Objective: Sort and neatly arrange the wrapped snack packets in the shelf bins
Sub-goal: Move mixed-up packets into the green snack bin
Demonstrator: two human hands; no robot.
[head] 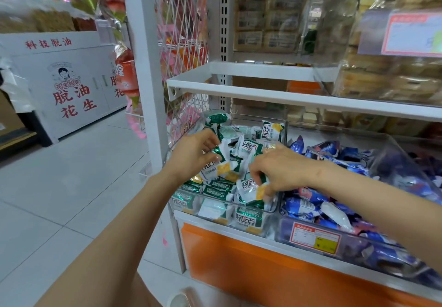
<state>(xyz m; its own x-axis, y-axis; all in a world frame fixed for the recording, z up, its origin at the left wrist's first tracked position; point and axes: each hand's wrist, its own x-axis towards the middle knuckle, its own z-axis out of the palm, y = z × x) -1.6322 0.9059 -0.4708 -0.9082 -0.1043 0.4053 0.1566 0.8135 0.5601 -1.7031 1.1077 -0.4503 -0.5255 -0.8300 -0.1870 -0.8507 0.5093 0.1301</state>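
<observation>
Glossy green-and-white packets lie jumbled in the clear bin at the lower shelf's left end. The left hand pinches a top packet, and the right hand curls its fingers round a front packet. Blue packets fill the neighbouring bin, and a white shelf overhangs the back.

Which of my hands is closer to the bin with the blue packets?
Right. The right hand grips a green packet just left of the blue-packet bin; the left hand pinches a second green packet farther left.
</observation>
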